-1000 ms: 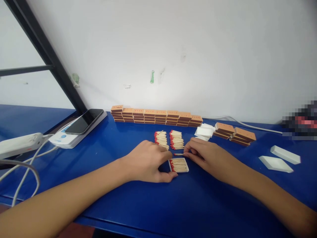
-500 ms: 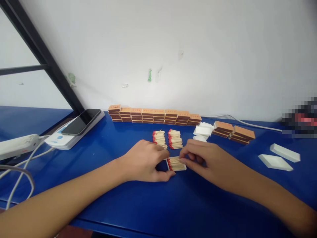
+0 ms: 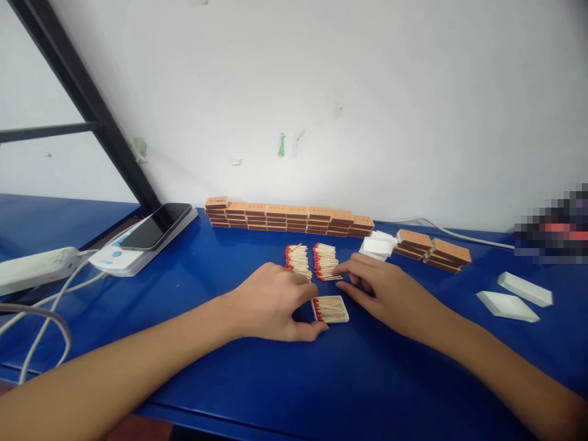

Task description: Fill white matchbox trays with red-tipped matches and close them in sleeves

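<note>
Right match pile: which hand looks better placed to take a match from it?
Probably the right hand: its thumb and forefinger are parted at the near right corner of the right match pile. The left hand is also near, but its thumb and forefinger are around the left end of the matchbox tray.

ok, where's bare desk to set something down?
Bare: desk between the forearms, from the match tray to the near edge; left, between phone, matchbox row and left hand; right, between right hand and far-right white pieces. Crowded: around the tray, where both hands and the match piles sit close.
</note>
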### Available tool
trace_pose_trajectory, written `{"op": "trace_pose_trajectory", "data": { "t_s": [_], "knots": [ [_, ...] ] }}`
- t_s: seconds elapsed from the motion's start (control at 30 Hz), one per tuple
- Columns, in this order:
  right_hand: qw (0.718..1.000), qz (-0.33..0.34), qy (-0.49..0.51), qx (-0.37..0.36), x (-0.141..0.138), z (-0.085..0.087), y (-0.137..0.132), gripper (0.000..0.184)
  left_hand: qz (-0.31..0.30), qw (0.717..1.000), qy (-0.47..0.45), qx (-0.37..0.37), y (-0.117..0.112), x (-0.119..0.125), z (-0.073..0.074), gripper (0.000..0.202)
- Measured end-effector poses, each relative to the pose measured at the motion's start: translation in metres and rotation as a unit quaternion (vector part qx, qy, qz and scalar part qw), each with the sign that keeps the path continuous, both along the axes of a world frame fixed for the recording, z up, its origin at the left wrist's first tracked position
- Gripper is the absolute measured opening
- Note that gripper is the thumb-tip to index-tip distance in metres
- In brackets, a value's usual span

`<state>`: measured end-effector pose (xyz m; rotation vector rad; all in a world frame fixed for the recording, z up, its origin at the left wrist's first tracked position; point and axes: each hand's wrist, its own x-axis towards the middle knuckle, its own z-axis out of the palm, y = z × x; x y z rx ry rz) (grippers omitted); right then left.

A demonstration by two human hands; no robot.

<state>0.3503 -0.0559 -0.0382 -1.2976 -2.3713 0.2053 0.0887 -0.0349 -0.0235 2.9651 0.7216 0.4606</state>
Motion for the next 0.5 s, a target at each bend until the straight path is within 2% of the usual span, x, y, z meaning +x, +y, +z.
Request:
{"op": "trace_pose_trajectory", "data": {
  "t_s": [0.3,0.5],
  "knots": [
    [1.000,0.002,0.004,0.004,0.0016,0.0018,0.0010,0.010,-0.002,1.000,0.004,-0.001,0.0003,0.0002,-0.0006,0.035],
    [1.000,0.001,-0.016,-0.013,0.0033,-0.0006,0.0032,0.014,-0.001,1.000,0.005,-0.003,0.0005,0.0002,0.0003,0.036]
  ]
}}
